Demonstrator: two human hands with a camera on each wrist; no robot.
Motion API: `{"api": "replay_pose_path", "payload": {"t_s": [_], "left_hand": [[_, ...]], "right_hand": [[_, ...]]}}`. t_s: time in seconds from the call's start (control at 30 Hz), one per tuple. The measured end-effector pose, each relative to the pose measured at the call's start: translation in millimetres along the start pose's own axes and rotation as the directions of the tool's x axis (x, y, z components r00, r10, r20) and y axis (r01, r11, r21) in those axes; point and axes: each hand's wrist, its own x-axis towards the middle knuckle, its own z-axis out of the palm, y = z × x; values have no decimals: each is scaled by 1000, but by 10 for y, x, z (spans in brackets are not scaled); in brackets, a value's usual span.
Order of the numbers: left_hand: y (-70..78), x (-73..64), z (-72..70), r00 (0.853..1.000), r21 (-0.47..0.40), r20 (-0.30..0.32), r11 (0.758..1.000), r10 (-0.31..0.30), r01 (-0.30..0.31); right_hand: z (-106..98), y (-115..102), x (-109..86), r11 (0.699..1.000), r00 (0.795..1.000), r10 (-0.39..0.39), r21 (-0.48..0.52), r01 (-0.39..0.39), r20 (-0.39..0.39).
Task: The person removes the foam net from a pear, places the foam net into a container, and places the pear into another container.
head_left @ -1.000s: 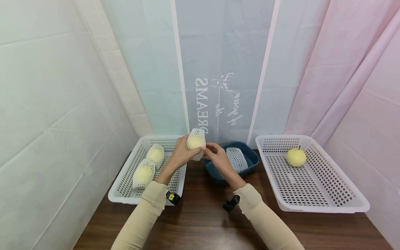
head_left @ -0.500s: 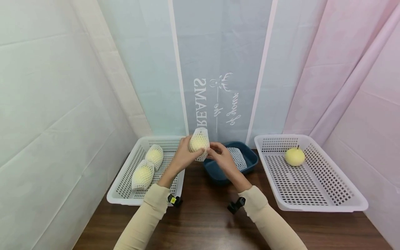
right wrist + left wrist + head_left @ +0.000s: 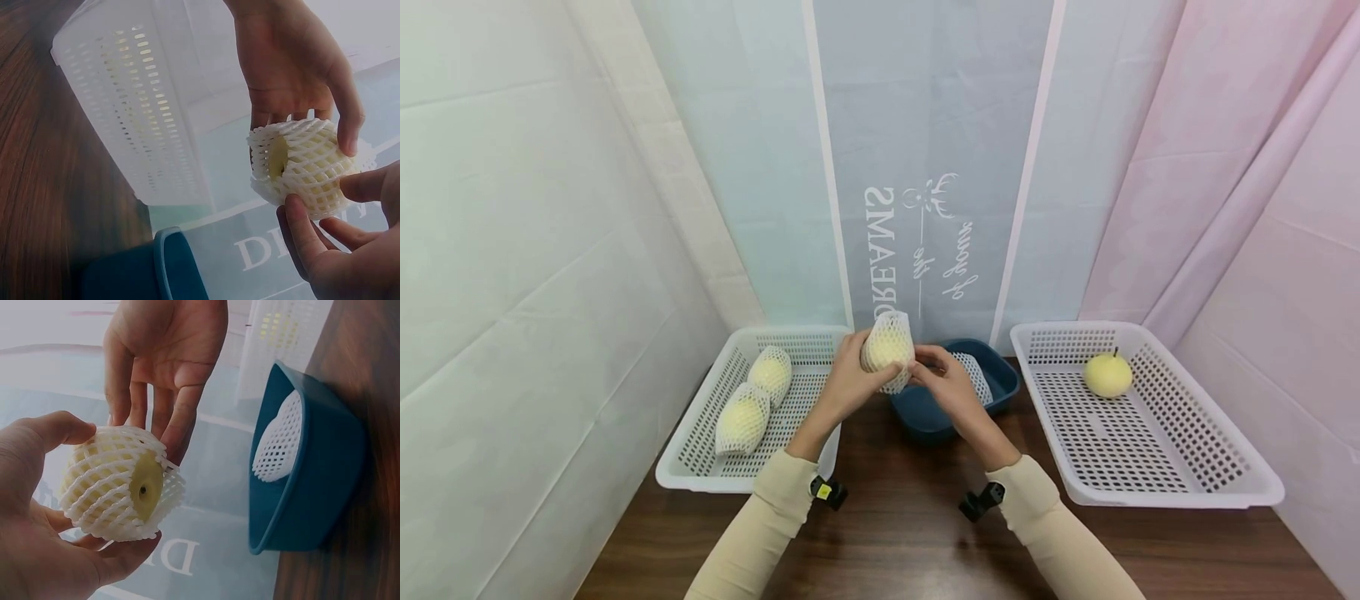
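Note:
In the head view my left hand (image 3: 852, 377) grips a yellow pear (image 3: 890, 343) dressed in a white foam net (image 3: 103, 487). Its thumb and fingers wrap the pear's side. The pear's bare end, with a dark eye, shows through the net's opening in the left wrist view. From the other side my right hand (image 3: 951, 385) pinches the net's edge between thumb and fingers, as the right wrist view shows. Beneath the hands stands a blue basin (image 3: 925, 417) with a white foam net (image 3: 280, 440) inside, partly hidden by the right hand in the head view.
A white basket (image 3: 700, 477) on the left holds two netted pears (image 3: 743, 419). Another white basket (image 3: 1180, 498) on the right has one bare pear (image 3: 1107, 375) with a stem. All stand on a dark wooden table (image 3: 895, 533), before a printed curtain (image 3: 925, 125).
Both hands have shifted slightly right with the pear, which has dipped a little over the last half second. The left hand keeps its grip, and the right fingers stay at the net.

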Motion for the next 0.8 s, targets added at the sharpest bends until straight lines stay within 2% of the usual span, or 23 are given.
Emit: {"api": "replay_pose_path", "payload": {"t_s": [0.27, 0.57, 0.8], "left_hand": [[-2, -46, 81, 1000, -29, -4, 1000, 7, -7], [26, -107, 178, 1000, -88, -2, 996, 29, -29], [28, -178, 251, 999, -95, 5, 994, 49, -49]], "right_hand": [[-84, 0, -83, 1000, 1000, 2, 1, -2, 18], [-181, 9, -185, 998, 1000, -8, -56, 9, 24], [-249, 12, -270, 997, 1000, 0, -78, 1, 16]]}}
